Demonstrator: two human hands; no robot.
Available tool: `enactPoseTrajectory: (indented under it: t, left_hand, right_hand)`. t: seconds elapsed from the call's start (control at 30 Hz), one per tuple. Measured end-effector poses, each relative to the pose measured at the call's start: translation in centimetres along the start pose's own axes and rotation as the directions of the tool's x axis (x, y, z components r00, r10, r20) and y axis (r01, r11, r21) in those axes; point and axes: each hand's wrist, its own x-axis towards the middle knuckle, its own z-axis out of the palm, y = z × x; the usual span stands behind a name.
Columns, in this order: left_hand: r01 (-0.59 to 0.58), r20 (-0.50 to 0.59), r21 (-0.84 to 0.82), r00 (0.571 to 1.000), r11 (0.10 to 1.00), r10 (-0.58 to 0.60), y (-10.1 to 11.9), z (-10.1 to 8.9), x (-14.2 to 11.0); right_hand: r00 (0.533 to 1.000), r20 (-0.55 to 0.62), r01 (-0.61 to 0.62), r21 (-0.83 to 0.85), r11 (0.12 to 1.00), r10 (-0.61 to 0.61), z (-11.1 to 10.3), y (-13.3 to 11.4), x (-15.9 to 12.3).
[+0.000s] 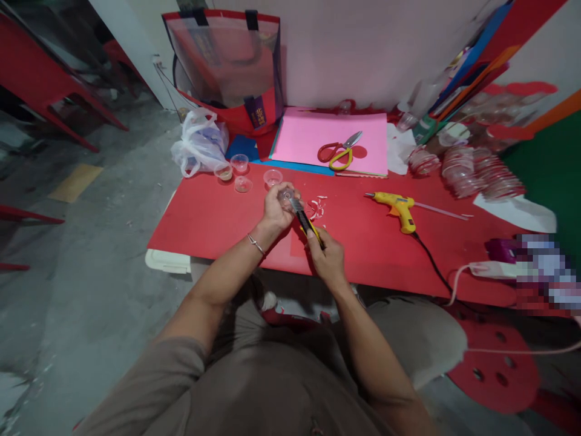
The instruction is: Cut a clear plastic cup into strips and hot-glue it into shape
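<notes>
My left hand [276, 209] is closed round a small clear plastic cup [287, 195] held just above the red table [204, 218]. My right hand [327, 257] grips a yellow and black utility knife [305, 219], whose tip reaches the cup. Small white and clear scraps [318, 207] lie on the table just right of the cup. A thin bracelet sits on my left wrist.
Several clear cups [239, 162] and a white plastic bag [200, 142] stand at the table's left. Red and yellow scissors [338, 152] lie on pink paper [318, 136]. A yellow glue gun [399, 206] with its cable lies to the right, stacked lids [467, 169] beyond. A red mesh bag [227, 66] leans on the wall.
</notes>
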Motion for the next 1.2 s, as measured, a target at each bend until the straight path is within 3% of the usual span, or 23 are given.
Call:
enactPoseTrajectory:
  t: [0.2, 0.63, 1.2]
  left_hand:
    - [-0.011, 0.027, -0.006, 1.0, 1.0, 0.011, -0.16, -0.06, 0.05]
    - [-0.026, 0.051, -0.037, 0.998, 0.999, 0.028, -0.29, -0.58, 0.51]
    - [-0.042, 0.033, 0.024, 0.999, 0.999, 0.041, -0.21, -0.42, 0.28]
  right_hand:
    - [1.0, -0.01, -0.022, 0.089, 0.996, 0.023, -0.17, 0.01, -0.01]
    - [1.0, -0.013, 0.009, 0.006, 1.0, -0.009, 0.01, -0.03, -0.04]
    - [0.999, -0.039, -0.015, 0.061, 0.998, 0.017, 0.02, 0.17, 0.01]
